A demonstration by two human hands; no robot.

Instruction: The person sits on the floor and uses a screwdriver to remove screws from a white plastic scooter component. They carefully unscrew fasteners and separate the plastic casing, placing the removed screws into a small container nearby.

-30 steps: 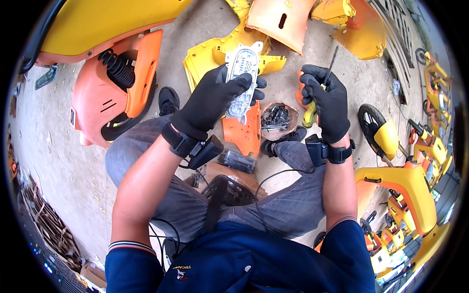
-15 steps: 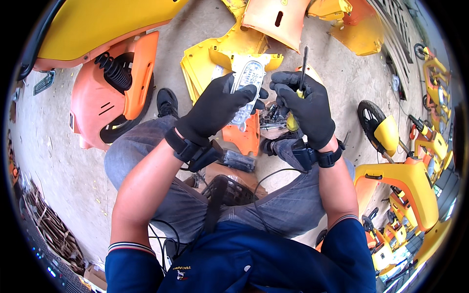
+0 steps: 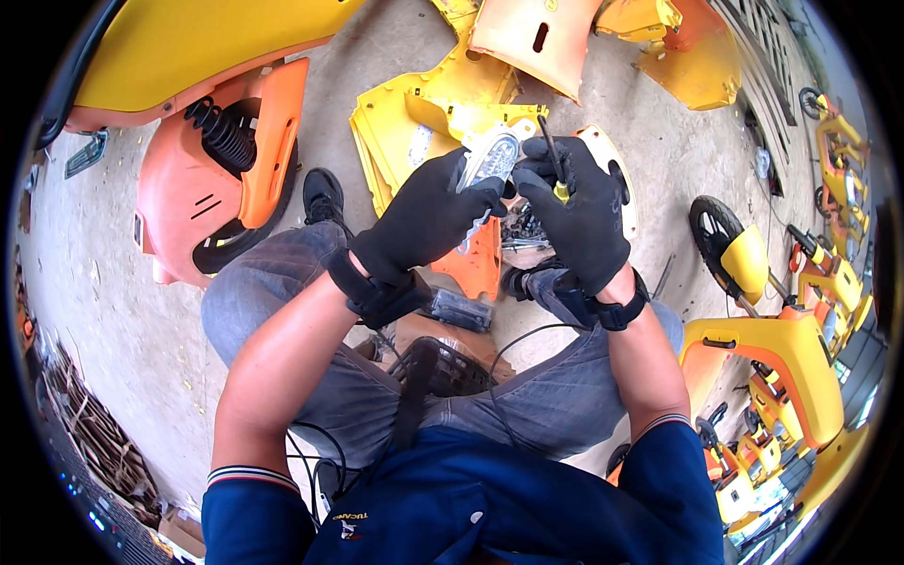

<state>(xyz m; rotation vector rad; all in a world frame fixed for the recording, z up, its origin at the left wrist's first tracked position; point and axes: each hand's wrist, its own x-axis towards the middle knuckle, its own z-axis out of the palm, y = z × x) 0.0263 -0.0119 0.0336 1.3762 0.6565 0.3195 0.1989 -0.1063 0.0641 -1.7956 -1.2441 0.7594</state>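
Note:
My gloved left hand is closed round a long oval lamp with a clear lens and a pale rim; its far end sticks up past my fingers. Close on its right, my gloved right hand grips a screwdriver with a dark shaft and a yellow handle, mostly covered by my fingers. The shaft points away from me, beside the lamp's far end. Whether its tip touches anything cannot be made out. Under my hands lie a heap of small dark metal parts and an orange panel.
Yellow body panels and a pale orange panel lie on the concrete beyond my hands. An orange scooter body stands at left. A wheel with a yellow fender and several yellow scooters are at right. Cables cross my lap.
My right hand has moved left and nearer the lamp, and the screwdriver's shaft now leans left. The lamp has shifted right and tilted in my left hand.

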